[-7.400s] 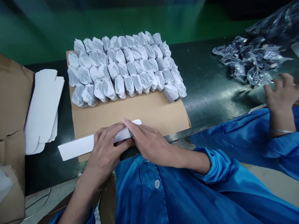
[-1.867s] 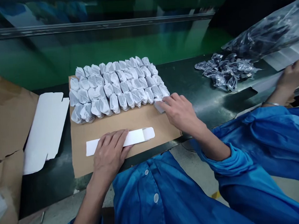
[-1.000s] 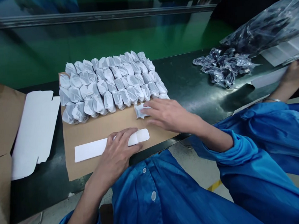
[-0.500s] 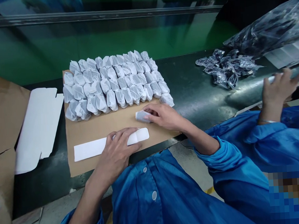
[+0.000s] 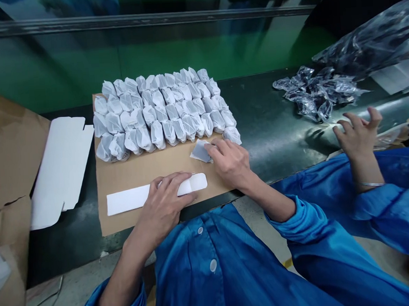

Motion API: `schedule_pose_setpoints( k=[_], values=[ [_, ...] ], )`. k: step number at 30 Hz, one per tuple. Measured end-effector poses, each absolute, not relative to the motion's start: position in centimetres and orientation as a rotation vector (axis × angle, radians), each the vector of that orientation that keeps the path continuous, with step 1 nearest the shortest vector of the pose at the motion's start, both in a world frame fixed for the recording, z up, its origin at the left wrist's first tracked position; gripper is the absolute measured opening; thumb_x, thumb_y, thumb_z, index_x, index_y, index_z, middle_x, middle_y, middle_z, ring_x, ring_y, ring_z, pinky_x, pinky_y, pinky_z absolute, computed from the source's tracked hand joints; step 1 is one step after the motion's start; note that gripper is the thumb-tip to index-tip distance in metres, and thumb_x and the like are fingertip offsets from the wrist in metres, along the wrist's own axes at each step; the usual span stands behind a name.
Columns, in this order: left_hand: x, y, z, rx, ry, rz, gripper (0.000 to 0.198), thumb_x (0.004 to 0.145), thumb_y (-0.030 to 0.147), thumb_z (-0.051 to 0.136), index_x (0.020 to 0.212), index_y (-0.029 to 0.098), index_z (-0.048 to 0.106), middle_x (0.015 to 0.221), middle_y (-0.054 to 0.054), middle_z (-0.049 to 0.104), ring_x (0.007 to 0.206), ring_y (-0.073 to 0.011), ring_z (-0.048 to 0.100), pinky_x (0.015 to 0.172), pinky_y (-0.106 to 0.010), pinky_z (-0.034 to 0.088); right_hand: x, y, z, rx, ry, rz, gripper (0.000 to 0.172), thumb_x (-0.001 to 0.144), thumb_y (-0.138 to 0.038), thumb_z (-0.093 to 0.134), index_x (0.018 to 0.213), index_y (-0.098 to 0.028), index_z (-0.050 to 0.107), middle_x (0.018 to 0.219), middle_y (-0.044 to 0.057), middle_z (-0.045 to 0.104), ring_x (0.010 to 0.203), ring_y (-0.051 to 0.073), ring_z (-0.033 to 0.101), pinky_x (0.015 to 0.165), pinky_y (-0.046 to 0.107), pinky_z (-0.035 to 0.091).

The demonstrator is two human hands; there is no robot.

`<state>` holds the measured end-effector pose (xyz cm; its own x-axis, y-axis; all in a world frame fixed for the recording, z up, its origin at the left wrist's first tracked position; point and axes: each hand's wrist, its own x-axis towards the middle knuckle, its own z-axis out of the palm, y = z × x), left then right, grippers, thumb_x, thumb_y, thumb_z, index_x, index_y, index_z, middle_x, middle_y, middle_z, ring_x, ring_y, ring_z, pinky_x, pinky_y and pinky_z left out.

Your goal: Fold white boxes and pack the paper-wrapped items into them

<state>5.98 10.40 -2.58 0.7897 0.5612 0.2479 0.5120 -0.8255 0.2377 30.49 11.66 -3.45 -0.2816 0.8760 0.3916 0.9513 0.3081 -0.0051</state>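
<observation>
My left hand (image 5: 164,204) lies curled over the folded end of a long white carton strip (image 5: 134,199), pressing it onto a brown cardboard sheet (image 5: 150,170). My right hand (image 5: 229,163) sits a little farther up the sheet, its fingertips on a small paper-wrapped item (image 5: 200,151). That item lies just below the corner of a block of several rows of white paper-wrapped items (image 5: 160,114). The block stands on the sheet's far half. Part of the small item is hidden by my fingers.
A flat white carton blank (image 5: 62,171) lies left of the sheet, beside brown box flaps (image 5: 6,146). Clear plastic bags (image 5: 315,95) lie on the dark green bench (image 5: 272,125). A co-worker's hand (image 5: 357,132) in a blue sleeve is at the right.
My right hand has come down from the block's corner and moved the small wrapped item onto the bare cardboard. My left hand stays on the strip. The co-worker's hand has dropped from the white sheets.
</observation>
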Motion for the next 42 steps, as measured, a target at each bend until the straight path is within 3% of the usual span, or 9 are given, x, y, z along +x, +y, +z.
schedule_pose_setpoints(
  k=[5,8,11,16,22,29,32,36,42],
  values=[
    [6.0,10.4,-2.6,2.82,0.86,0.452,0.038,0.089,0.002,0.052,0.104,0.03,0.073,0.138,-0.01,0.058,0.125,-0.0293,0.053,0.091,-0.045,0.04,30.2,11.7,-3.7,-1.619,-2.281,-0.077,0.032,0.1,-0.031,0.051,0.124,-0.014,0.062,0.131,0.017,0.063,0.11,0.029,0.06,0.09,0.044,0.05],
    [5.9,10.4,-2.7,2.831,0.851,0.455,0.037,0.089,0.003,0.052,0.104,0.03,0.073,0.139,-0.011,0.057,0.125,-0.0298,0.053,0.092,-0.045,0.04,30.2,11.8,-3.3,-1.693,-2.144,0.105,0.035,0.094,-0.025,0.06,0.127,-0.012,0.059,0.125,0.017,0.065,0.113,0.032,0.06,0.093,0.048,0.051],
    [5.8,10.4,-2.8,2.833,0.846,0.475,0.037,0.09,0.003,0.052,0.105,0.029,0.073,0.14,-0.011,0.057,0.126,-0.0294,0.053,0.092,-0.045,0.04,30.9,10.6,-1.5,-1.582,-2.013,0.377,0.033,0.088,-0.02,0.066,0.12,-0.013,0.061,0.114,0.013,0.069,0.104,0.027,0.064,0.091,0.043,0.053],
    [5.7,10.5,-3.0,2.82,0.821,0.512,0.033,0.092,0.008,0.053,0.107,0.03,0.073,0.138,-0.01,0.058,0.126,-0.0291,0.053,0.093,-0.045,0.04,31.6,7.4,-0.3,-1.298,-2.075,0.901,0.029,0.088,-0.014,0.065,0.116,-0.022,0.063,0.117,0.007,0.07,0.107,0.02,0.066,0.092,0.038,0.055],
    [5.7,10.6,-3.0,2.825,0.804,0.544,0.029,0.093,0.009,0.052,0.1,0.028,0.074,0.138,-0.011,0.058,0.126,-0.0296,0.054,0.093,-0.044,0.039,29.6,6.8,-3.8,-1.285,-2.049,0.586,0.034,0.091,-0.009,0.057,0.123,-0.019,0.057,0.127,0.013,0.065,0.123,0.023,0.059,0.105,0.047,0.05],
    [5.5,10.4,-3.2,2.793,0.808,0.549,0.032,0.094,0.011,0.052,0.105,0.03,0.075,0.137,-0.008,0.061,0.125,-0.0293,0.055,0.095,-0.043,0.039,27.6,6.8,-4.1,-1.262,-1.949,0.646,0.046,0.089,-0.011,0.06,0.133,-0.024,0.052,0.127,0.01,0.064,0.124,0.022,0.059,0.106,0.045,0.052],
    [5.3,10.5,-3.2,2.815,0.823,0.568,0.033,0.094,0.011,0.052,0.107,0.03,0.074,0.136,-0.01,0.061,0.126,-0.0292,0.054,0.095,-0.044,0.04,26.7,6.6,-4.2,-1.333,-1.775,0.761,0.05,0.089,-0.012,0.06,0.136,-0.025,0.051,0.133,0.01,0.059,0.12,0.02,0.062,0.102,0.041,0.056],
    [5.2,10.5,-3.2,2.832,0.818,0.614,0.033,0.093,0.008,0.052,0.104,0.029,0.074,0.134,-0.01,0.061,0.126,-0.0274,0.054,0.093,-0.043,0.041,26.0,5.9,-3.8,-1.449,-1.52,0.902,0.045,0.092,-0.018,0.058,0.136,-0.024,0.053,0.119,0.008,0.067,0.104,0.017,0.068,0.097,0.039,0.058],
    [5.6,10.3,-3.2,2.87,0.874,0.714,0.029,0.092,0.007,0.054,0.104,0.025,0.072,0.129,-0.013,0.063,0.124,-0.0265,0.056,0.093,-0.041,0.041,25.7,6.1,-3.3,-1.195,-1.225,1.332,0.044,0.094,-0.023,0.055,0.138,-0.023,0.051,0.13,0.01,0.067,0.119,0.019,0.066,0.105,0.041,0.054]
  ],
)
